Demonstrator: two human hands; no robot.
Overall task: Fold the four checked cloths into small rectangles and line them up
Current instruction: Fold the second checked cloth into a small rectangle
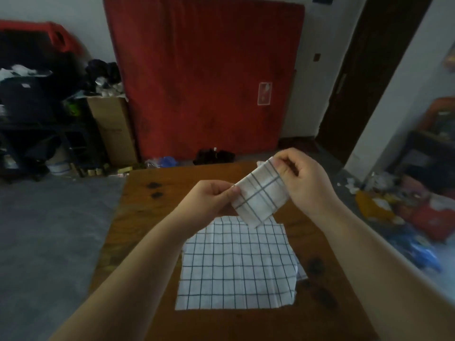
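Note:
Both hands hold a folded checked cloth point(260, 195) in the air above the wooden table point(138, 217); it is white with dark grid lines and forms a small rectangle, tilted. My left hand point(211, 198) pinches its lower left edge. My right hand point(301, 179) pinches its upper right end. Flat on the table below lies an unfolded checked cloth point(236, 267). The edge of another cloth point(300, 273) peeks out from under its right side.
The table's far edge is just beyond my hands, with grey floor point(49, 230) to the left. A red mattress point(204, 75) leans on the back wall. Boxes and clutter point(44, 107) stand at the left, and clothes point(418, 212) lie on the floor at the right.

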